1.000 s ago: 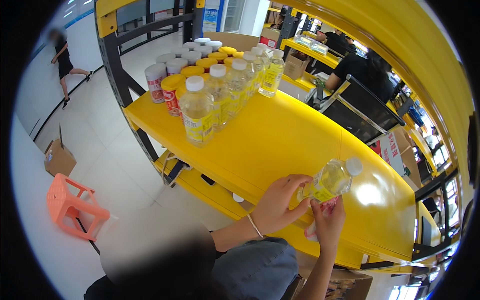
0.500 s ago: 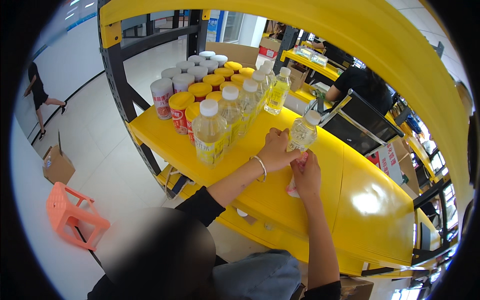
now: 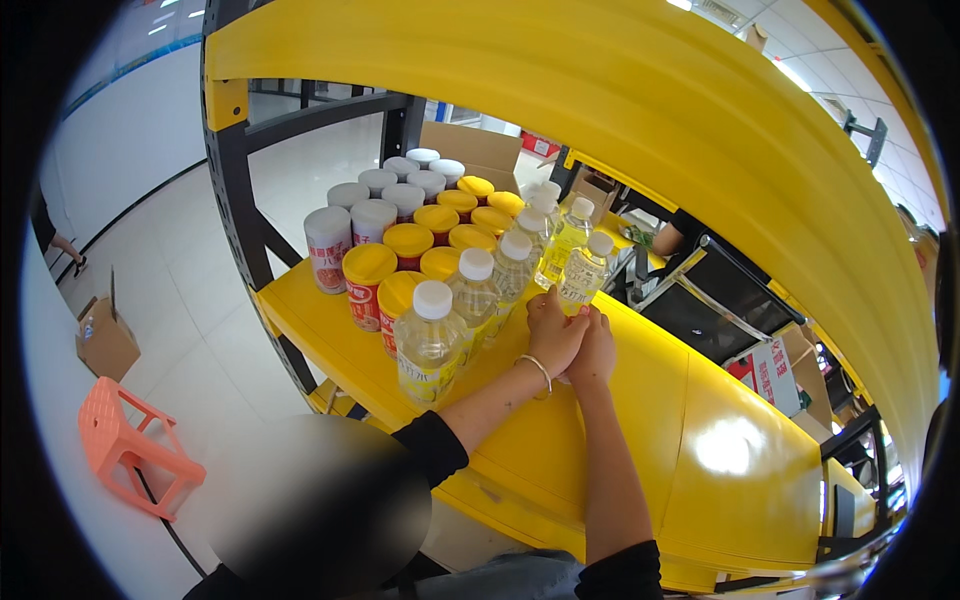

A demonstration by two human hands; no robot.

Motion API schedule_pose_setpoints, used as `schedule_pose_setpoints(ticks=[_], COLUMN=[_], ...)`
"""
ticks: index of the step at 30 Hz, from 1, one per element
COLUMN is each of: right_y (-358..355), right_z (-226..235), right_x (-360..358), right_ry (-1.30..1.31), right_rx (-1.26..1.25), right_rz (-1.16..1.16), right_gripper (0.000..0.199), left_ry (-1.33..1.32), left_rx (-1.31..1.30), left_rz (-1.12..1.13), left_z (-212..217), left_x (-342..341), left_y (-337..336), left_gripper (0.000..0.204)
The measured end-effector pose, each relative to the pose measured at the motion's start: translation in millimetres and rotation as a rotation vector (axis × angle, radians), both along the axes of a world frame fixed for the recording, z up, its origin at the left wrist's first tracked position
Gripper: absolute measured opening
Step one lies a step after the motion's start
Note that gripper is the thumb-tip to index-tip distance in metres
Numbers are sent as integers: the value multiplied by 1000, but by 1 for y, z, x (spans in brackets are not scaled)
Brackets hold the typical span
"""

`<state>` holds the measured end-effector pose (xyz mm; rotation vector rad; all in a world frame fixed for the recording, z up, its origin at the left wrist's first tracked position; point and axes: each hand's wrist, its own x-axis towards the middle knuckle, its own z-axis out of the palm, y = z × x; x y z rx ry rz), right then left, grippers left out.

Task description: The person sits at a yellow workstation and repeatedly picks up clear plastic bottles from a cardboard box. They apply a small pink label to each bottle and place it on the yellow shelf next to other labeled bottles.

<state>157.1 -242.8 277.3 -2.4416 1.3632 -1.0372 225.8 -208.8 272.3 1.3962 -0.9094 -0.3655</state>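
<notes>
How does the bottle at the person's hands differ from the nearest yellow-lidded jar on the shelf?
The bottle at the hands is clear, shows pale yellowish liquid and has a white cap; the nearest yellow-lidded jar has a wide yellow lid and a red and white label. The bottle is slimmer with a narrow neck; the jar is squat and straight-sided. The left hand and right hand meet at the bottle's base; nothing touches the jar. Both stand upright on the yellow shelf.

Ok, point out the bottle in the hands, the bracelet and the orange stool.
Bottle (image 3: 585, 272), head view, on its label.
Bracelet (image 3: 538, 369), head view, on the band.
Stool (image 3: 128, 445), head view, on its seat.
</notes>
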Motion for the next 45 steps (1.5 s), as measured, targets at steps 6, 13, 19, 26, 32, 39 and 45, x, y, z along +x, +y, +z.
schedule_pose_setpoints(ticks=[6, 13, 19, 26, 32, 39, 45], right_y=[-10, -21, -21, -24, -21, 12, 54], right_z=[-4, -9, -11, -20, -24, -10, 10], right_x=[25, 30, 41, 38, 37, 23, -37], right_ry=[-11, 29, 24, 15, 1, 297, 280], right_rx=[8, 42, 52, 29, -24, -189, 181], right_rz=[10, -13, -1, -9, -19, -5, 115], right_gripper=[35, 38, 38, 38, 39, 33, 22], left_ry=[98, 128, 84, 82, 38, 54, 636], left_rx=[-108, -144, -139, -142, -85, 99, -44], left_rz=[43, 33, -5, -23, 111, 91, -229], left_z=[-3, -7, -36, -34, -18, -30, -8], left_x=[7, 4, 18, 13, 3, 26, 7], left_y=[-3, -11, -35, -31, -18, -25, 5], left_gripper=[67, 80, 69, 69, 67, 43, 22])
